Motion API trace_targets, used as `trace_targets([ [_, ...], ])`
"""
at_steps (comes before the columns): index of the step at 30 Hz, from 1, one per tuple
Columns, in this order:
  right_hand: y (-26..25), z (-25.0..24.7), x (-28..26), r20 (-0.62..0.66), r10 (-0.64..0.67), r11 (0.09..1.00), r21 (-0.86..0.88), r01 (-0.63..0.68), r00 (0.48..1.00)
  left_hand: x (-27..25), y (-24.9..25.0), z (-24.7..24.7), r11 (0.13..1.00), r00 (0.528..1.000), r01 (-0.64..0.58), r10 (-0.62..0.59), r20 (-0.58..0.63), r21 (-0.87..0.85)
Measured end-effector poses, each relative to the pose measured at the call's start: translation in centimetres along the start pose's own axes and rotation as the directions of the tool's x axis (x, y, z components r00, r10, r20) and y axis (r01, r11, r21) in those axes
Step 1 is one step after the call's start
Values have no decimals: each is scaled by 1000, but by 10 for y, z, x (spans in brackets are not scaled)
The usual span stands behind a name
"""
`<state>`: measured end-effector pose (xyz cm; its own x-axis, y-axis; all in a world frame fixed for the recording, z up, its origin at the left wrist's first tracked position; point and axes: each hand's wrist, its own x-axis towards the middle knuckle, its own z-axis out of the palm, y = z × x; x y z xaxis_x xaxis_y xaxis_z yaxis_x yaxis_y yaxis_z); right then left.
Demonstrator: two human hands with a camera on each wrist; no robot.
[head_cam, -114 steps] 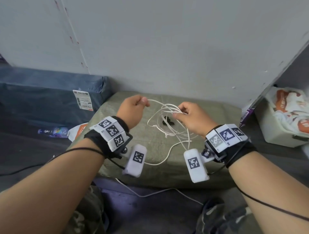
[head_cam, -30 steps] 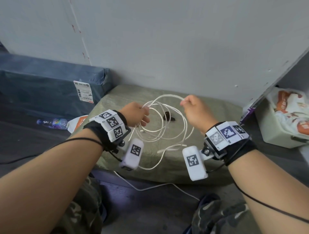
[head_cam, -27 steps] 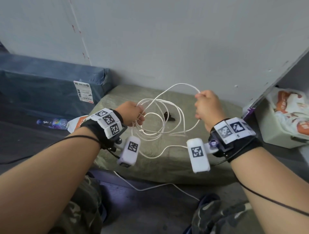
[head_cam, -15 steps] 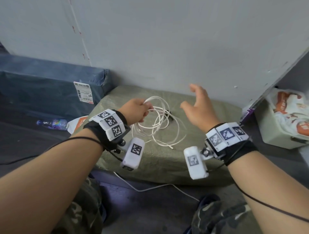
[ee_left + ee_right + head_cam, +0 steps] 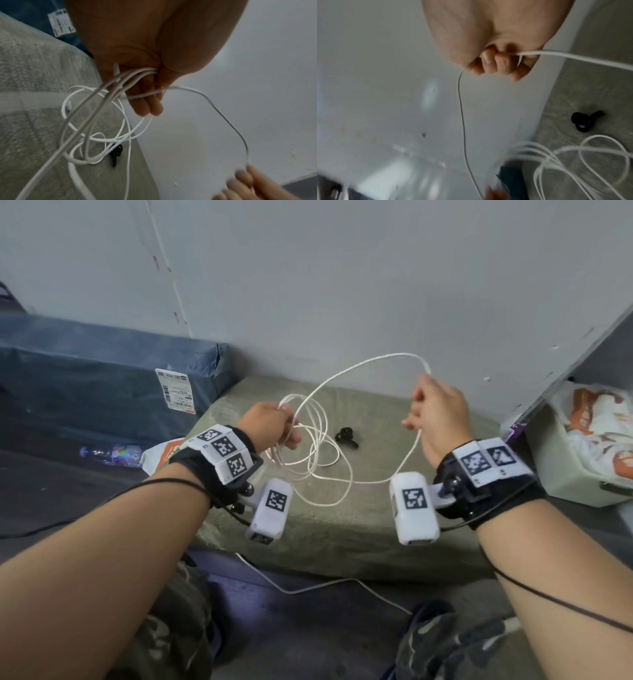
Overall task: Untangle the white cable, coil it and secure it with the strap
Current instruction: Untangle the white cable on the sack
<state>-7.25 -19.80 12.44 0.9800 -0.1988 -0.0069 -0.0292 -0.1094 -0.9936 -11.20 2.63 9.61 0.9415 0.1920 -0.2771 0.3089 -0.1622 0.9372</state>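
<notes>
We see a flat olive-green cushion [image 5: 342,529] filling the middle of the head view, set against a pale grey wall [image 5: 342,285] that takes up the whole upper half. At the left edge lies a dark blue wrapped parcel [image 5: 102,378] with a white shipping label, and below it, low at the left, a plastic bottle [image 5: 109,455] on the dark floor. At the right edge stands a white bin [image 5: 575,474] holding crumpled orange-and-white wrapping.

Left of centre, our left hand [image 5: 270,428] has its fingers curled round a bunch of loops of the white cable [image 5: 349,371]; in the left wrist view the strands pass between the thumb and the curled fingers [image 5: 147,105], and the loops hang below them down toward the cushion. From that bunch one strand arcs up across the wall to our right hand [image 5: 438,416], right of centre, where the fingers [image 5: 501,65] are curled round it; the cable leaves the fist again below and sags back toward the loops. Between the two hands, on the cushion, the black strap [image 5: 346,436] lies by itself, touched by neither hand.
</notes>
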Motion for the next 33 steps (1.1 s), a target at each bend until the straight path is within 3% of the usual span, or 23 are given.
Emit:
trace_targets([
  [3,5,-14,11,-109,66,998,-8,-67,992,1,0,-3,1000,1000,12,-12,-27,13],
  [6,12,-9,6,-41,33,947,-319,-45,999,-1,1,1,998,1000,-3,2,13,61],
  [8,12,1,-9,93,-91,871,-475,124,992,-4,1,7,995,996,-50,42,81,91],
  [10,10,14,-26,305,-192,767,-547,336,933,-9,2,15,991,988,-91,78,133,96],
  [12,13,24,-39,517,-138,700,-553,452,845,-11,3,19,987,980,-127,109,167,102],
  [14,17,28,-44,594,-107,648,-567,508,798,-12,3,20,981,977,-151,129,172,124],
  [15,19,28,-42,587,-125,621,-583,525,800,-11,3,19,983,980,-146,128,151,113],
  [18,15,19,-29,447,-182,532,-704,470,876,-9,3,13,987,992,-126,127,-7,104],
  [22,11,-5,-7,159,-166,522,-823,223,973,-1,2,-5,971,958,-127,173,-228,204],
  [26,12,-28,6,-25,-89,641,-767,38,996,5,2,-15,974,929,-75,145,-341,212],
  [33,25,-46,22,-174,-14,704,-701,-114,985,5,9,-21,988,900,-35,98,-424,154],
])
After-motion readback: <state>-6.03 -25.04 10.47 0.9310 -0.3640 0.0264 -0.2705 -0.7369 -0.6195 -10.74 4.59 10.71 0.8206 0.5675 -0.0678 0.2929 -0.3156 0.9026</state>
